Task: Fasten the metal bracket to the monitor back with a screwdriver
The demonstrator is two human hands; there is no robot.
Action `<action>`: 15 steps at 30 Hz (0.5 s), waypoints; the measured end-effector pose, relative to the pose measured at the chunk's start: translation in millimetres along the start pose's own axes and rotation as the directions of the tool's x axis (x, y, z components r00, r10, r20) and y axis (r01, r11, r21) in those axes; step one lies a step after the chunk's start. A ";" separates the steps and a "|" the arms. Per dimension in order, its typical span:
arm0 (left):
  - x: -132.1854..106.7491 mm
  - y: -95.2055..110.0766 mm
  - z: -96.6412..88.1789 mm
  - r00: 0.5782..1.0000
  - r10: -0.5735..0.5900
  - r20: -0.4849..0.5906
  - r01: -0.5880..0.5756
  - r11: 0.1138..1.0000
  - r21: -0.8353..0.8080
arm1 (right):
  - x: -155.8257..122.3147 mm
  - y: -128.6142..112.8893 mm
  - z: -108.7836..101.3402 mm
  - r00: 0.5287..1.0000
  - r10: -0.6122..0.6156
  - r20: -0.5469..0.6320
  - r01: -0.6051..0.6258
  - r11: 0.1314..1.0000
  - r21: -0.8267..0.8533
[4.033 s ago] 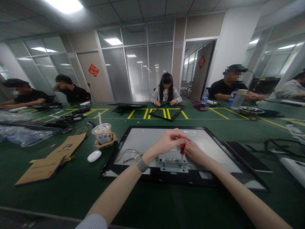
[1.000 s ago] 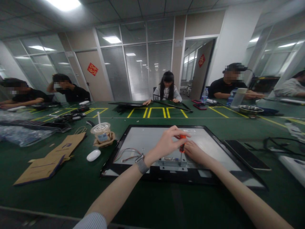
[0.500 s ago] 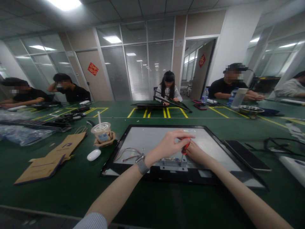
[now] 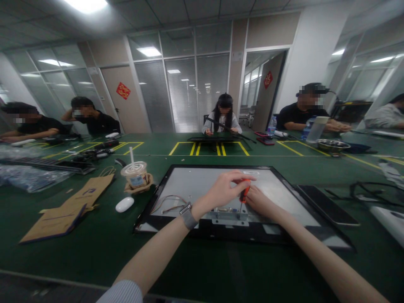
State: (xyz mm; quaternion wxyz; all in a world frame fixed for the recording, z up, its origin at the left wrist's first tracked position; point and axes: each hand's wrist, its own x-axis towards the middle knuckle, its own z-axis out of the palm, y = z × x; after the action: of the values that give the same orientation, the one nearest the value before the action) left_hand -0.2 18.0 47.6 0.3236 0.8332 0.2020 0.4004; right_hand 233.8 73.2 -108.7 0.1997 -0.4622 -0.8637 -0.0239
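A screwdriver [image 4: 245,191] with a red and black handle stands nearly upright, its tip down at a metal bracket [image 4: 229,217]. My left hand [image 4: 225,186], with a watch on the wrist, is closed on the top of the handle. My right hand [image 4: 260,201] is closed around the lower handle from the right, its fingertips partly hidden. Beneath both hands a flat display panel [image 4: 195,179] with a black frame and pale back lies on the table. Thin cables [image 4: 172,206] rest on the panel's left side.
Left of the panel are a lidded drink cup [image 4: 135,174], a white mouse [image 4: 124,204] and a paper bag [image 4: 75,202]. A dark flat slab [image 4: 328,205] and a black cable [image 4: 369,191] lie to the right. Across the green table, a person [image 4: 223,115] handles a dark frame.
The screwdriver handle has turned and shifted slightly between my hands, which stay almost in place. Across the table, the person's hands and a dark strip have risen a little.
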 end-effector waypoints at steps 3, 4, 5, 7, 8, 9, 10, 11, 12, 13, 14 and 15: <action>-0.1 0.8 -0.1 1.000 -0.007 0.003 0.007 1.000 -0.006 | -0.5 0.5 -0.3 1.000 0.012 0.017 -0.012 1.000 -0.008; 0.0 0.8 0.1 1.000 -0.012 0.003 0.012 1.000 -0.007 | -0.6 0.8 -0.2 1.000 0.016 0.018 -0.016 1.000 -0.008; 0.1 0.5 0.3 1.000 -0.015 0.003 0.015 1.000 -0.006 | -0.6 1.1 -0.1 1.000 0.018 0.017 -0.018 1.000 -0.007; 0.5 -0.4 0.7 1.000 -0.014 0.004 0.014 1.000 -0.003 | -0.4 1.4 0.0 1.000 0.015 0.011 -0.015 1.000 -0.002; 0.6 -0.9 1.0 1.000 -0.010 0.004 0.010 1.000 -0.001 | -0.1 1.5 0.1 1.000 0.011 0.008 -0.011 1.000 -0.001; 0.6 -1.3 1.2 1.000 -0.004 0.007 0.004 1.000 0.000 | 0.2 1.4 0.3 1.000 0.005 0.006 -0.005 1.000 -0.002; 0.5 -1.5 1.5 1.000 0.003 0.011 -0.003 1.000 0.001 | 0.4 1.3 0.4 1.000 0.000 0.003 0.000 1.000 -0.004; 0.3 -1.7 1.8 1.000 0.011 0.014 -0.011 1.000 0.001 | 0.7 1.1 0.5 1.000 -0.003 0.000 0.003 1.000 -0.007; -0.1 -1.8 2.1 1.000 0.020 0.015 -0.020 1.000 0.002 | 0.8 0.8 0.5 1.000 -0.004 -0.003 0.004 1.000 -0.012; -0.5 -1.8 2.5 0.999 0.030 0.016 -0.030 1.000 0.003 | 0.9 0.5 0.4 1.000 -0.003 -0.006 0.002 1.000 -0.016; -0.9 -1.9 3.0 0.999 0.040 0.015 -0.040 0.999 0.006 | 1.0 0.2 0.2 1.000 0.000 -0.007 -0.001 1.000 -0.021; -1.2 -1.9 3.4 0.999 0.052 0.013 -0.052 0.999 0.009 | 1.0 -0.2 -0.3 1.000 0.003 -0.004 -0.003 1.000 -0.024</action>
State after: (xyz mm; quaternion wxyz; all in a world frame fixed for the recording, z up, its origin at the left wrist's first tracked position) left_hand 1.7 17.4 44.1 0.3103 0.8423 0.1802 0.4022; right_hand 233.2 73.8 -108.0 0.1960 -0.4656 -0.8624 -0.0347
